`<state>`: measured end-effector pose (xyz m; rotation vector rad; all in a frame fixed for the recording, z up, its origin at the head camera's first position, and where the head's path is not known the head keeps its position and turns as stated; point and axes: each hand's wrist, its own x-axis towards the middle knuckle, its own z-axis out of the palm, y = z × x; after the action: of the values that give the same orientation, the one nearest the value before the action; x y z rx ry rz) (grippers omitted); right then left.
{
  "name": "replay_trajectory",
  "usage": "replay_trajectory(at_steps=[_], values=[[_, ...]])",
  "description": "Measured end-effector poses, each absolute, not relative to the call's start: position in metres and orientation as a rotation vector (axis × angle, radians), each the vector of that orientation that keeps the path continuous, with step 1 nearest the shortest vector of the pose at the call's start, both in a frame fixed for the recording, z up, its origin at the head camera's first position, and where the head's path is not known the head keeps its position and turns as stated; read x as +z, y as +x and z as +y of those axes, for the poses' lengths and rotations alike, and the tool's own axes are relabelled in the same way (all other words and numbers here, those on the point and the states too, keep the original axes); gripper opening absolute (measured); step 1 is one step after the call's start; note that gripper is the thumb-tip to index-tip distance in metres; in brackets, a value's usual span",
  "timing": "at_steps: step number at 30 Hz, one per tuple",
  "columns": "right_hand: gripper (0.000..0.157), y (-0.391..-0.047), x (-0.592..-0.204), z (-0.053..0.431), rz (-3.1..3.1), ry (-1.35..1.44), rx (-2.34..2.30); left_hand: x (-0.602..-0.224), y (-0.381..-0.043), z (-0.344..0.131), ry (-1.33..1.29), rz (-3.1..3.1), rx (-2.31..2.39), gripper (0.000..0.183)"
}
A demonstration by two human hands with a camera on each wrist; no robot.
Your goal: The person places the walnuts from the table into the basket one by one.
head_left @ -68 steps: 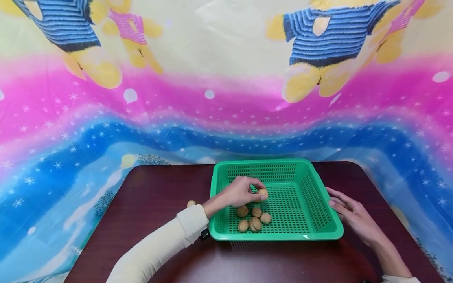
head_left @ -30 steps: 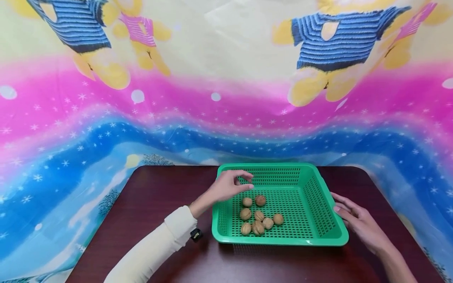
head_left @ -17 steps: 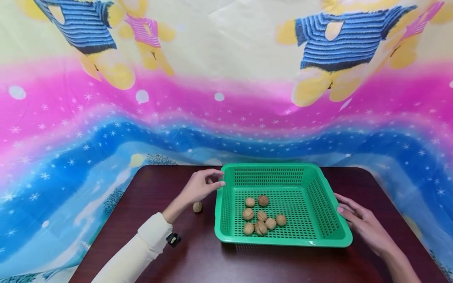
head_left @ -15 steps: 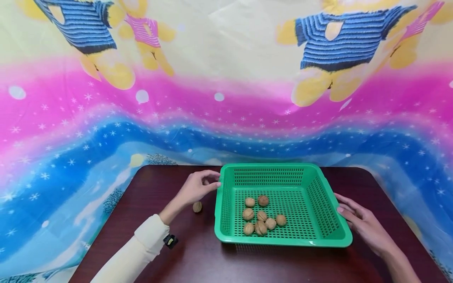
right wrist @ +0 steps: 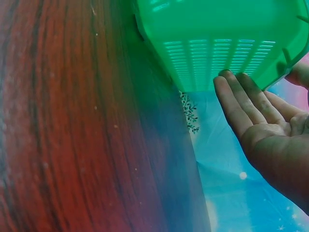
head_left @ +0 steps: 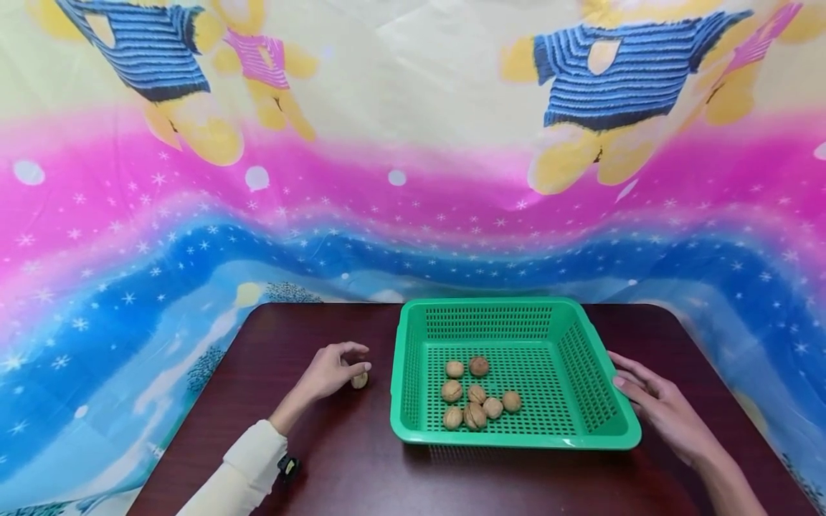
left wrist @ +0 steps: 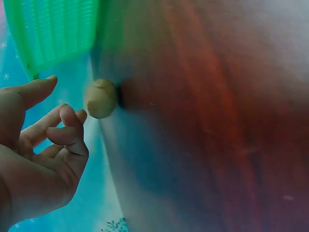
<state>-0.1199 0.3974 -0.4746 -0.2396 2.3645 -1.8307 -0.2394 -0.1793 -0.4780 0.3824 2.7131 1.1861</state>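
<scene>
My left hand (head_left: 332,370) hovers over the table left of the basket, thumb and fingers apart. Just beyond its fingertips sits one tan walnut (head_left: 359,380), partly covered by the hand in the head view. The left wrist view shows this walnut (left wrist: 101,99) on the table, with a gap to the thumb and the curved fingers close by. Several walnuts (head_left: 474,416) lie inside the green plastic basket (head_left: 516,442), mostly towards its left and front. My right hand (head_left: 667,408) rests against the basket's right side. Its straight fingers (right wrist: 241,104) touch the slotted outer wall, thumb at the rim.
The basket stands on a dark reddish-brown table (head_left: 400,480) with rounded back corners. A printed cloth (head_left: 387,215) with bears and snowflakes hangs behind and around it. A small black device (head_left: 288,469) is strapped at the left wrist.
My left hand let go of a walnut inside the basket, then moved left over the rim and down to the walnut on the table. My right hand stayed at the basket's side.
</scene>
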Motion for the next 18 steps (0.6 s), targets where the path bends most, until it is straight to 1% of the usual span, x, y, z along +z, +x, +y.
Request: replay_trajectory(at_steps=[4, 9, 18], values=[[0.059, -0.12, -0.475, 0.397, 2.364, -0.242, -1.835, -0.486, -0.234, -0.187, 0.357, 2.73, 1.143, 0.035], [0.059, -0.12, -0.475, 0.396, 2.338, -0.253, -1.852, -0.493, -0.228, -0.194, 0.309, 2.744, 1.096, 0.035], [0.061, -0.118, -0.474, 0.397, 2.329, -0.231, -1.86, -0.495, -0.225, -0.193, 0.304, 2.736, 1.123, 0.028]])
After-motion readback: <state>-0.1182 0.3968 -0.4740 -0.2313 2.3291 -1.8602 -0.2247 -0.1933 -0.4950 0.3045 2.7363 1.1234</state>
